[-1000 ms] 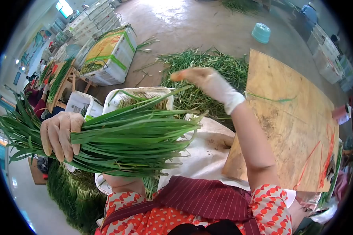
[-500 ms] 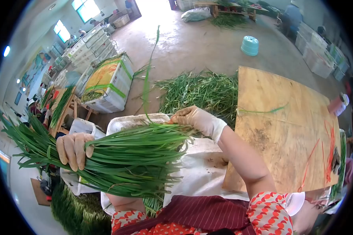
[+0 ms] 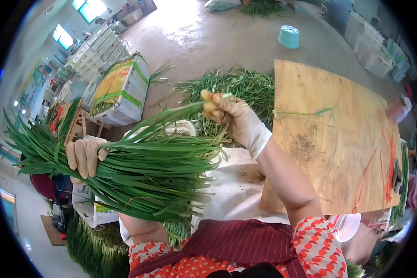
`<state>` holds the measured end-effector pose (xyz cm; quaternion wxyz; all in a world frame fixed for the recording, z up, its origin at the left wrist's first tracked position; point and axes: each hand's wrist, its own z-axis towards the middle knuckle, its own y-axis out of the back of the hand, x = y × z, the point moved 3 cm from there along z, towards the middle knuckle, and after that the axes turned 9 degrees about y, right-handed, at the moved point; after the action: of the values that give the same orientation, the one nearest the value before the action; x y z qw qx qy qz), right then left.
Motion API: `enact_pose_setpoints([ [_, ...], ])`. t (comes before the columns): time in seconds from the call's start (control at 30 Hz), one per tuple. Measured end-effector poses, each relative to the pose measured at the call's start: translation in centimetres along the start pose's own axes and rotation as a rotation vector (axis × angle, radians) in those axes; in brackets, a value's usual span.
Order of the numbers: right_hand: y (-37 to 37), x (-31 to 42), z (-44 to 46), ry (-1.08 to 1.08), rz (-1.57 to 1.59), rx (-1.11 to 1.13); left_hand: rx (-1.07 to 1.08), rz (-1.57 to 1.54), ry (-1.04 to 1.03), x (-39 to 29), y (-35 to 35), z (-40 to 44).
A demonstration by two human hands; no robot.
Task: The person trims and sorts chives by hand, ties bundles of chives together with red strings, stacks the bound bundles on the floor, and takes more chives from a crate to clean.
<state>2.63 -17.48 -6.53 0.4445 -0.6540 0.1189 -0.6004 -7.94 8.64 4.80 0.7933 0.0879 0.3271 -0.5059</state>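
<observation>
My left hand (image 3: 85,159), in a pale glove, is wrapped round a thick bundle of green chives (image 3: 157,169) at the left. The leafy tips fan out past it to the left, and the other ends point toward the middle. My gloved right hand (image 3: 238,118) is raised above the bundle's right end, fingers closed on a few chive leaves (image 3: 178,112) drawn up apart from the rest. Beneath the bundle lies a white sheet (image 3: 236,185) with dirt marks, over my lap. Part of a white basket (image 3: 180,128) shows behind the leaves.
A wooden board (image 3: 329,148) stands at the right, with red ties (image 3: 389,171) and one loose leaf on it. Loose chives (image 3: 250,85) are heaped on the floor ahead. A crate (image 3: 125,92) stands left, a turquoise tub (image 3: 289,37) farther off. More chives (image 3: 97,245) lie lower left.
My right hand has risen from the bundle's end, lifting a few leaves with it. A long leaf that stood upright no longer does. My left hand keeps its hold. The view has tipped downward.
</observation>
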Motion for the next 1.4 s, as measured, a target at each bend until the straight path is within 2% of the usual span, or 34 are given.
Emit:
enact_pose_setpoints([
  [0.07, -0.3, 0.1, 0.1, 0.04, 0.085, -0.002, -0.009, -0.01, -0.007, 0.0, -0.1, -0.1],
  [0.27, -1.1, 0.6, 0.0, 0.216, -0.408, 0.098, 0.039, 0.013, 0.029, -0.4, -0.1, -0.1],
  [0.43, -0.3, -0.3, 0.4, 0.275, -0.367, 0.153, 0.143, 0.005, 0.104, -0.9, 0.2, 0.1],
  [0.53, 0.7, 0.2, 0.6, 0.328, -0.483, 0.105, 0.172, -0.009, 0.075, -0.9, 0.0, 0.3],
  [0.6, 2.1, 1.2, 0.9, 0.407, -0.442, -0.124, 0.161, -0.006, 0.039, -1.2, 0.2, 0.4],
  [0.67, 2.6, 1.9, 1.0, 0.385, -0.506, -0.118, 0.232, 0.01, 0.07, -1.5, 0.3, 0.4],
  [0.73, 0.6, 2.5, 0.4, 0.65, -0.856, 0.178, 0.231, 0.009, 0.068, -1.5, 0.2, 0.4],
  [0.77, 0.0, 2.3, 0.5, 0.608, -0.896, 0.372, 0.243, 0.016, 0.066, -1.5, 0.0, 0.5],
  [0.8, -0.1, 1.9, 0.6, 0.606, -0.894, 0.37, 0.255, 0.023, 0.063, -1.6, -0.1, 0.6],
  [0.87, -0.5, -0.5, 1.0, 0.539, -1.18, 0.578, 0.283, 0.027, 0.074, -2.4, 0.0, 0.5],
  [0.93, -0.8, -1.6, 1.2, 0.567, -1.121, 0.668, 0.323, 0.039, 0.074, -3.1, -0.3, 0.5],
  [1.0, -0.1, -3.0, 1.0, -0.022, -0.953, 0.515, 0.356, 0.045, 0.063, -3.2, -0.1, 0.9],
  [1.07, -0.2, -3.6, 0.7, -0.007, -0.872, 0.466, 0.356, 0.039, 0.026, -3.2, 0.0, 0.8],
  [1.13, 0.1, -3.9, 0.7, -0.106, -0.686, 0.261, 0.304, 0.016, 0.027, -3.4, 0.5, -0.2],
  [1.17, 0.7, -4.4, 1.2, -0.011, -0.669, 0.229, 0.284, -0.008, 0.032, -3.9, 1.0, -0.7],
  [1.2, 0.6, -4.6, 1.2, -0.015, -0.668, 0.226, 0.265, -0.031, 0.037, -3.9, 1.2, -0.9],
  [1.23, 0.6, -4.5, 1.2, 0.018, -0.528, 0.143, 0.176, -0.056, -0.008, -3.2, 1.4, -1.5],
  [1.27, 0.6, -4.3, 1.3, 0.052, -0.388, 0.061, 0.176, -0.058, -0.008, -2.8, 0.8, -2.0],
  [1.33, 0.5, -3.9, 1.6, 0.031, -0.401, -0.014, -0.158, -0.064, 0.028, -2.1, 0.6, -2.8],
  [1.4, 1.4, -3.0, 1.9, 0.195, -0.237, -0.169, -0.153, -0.061, 0.016, -2.0, 0.6, -3.7],
])
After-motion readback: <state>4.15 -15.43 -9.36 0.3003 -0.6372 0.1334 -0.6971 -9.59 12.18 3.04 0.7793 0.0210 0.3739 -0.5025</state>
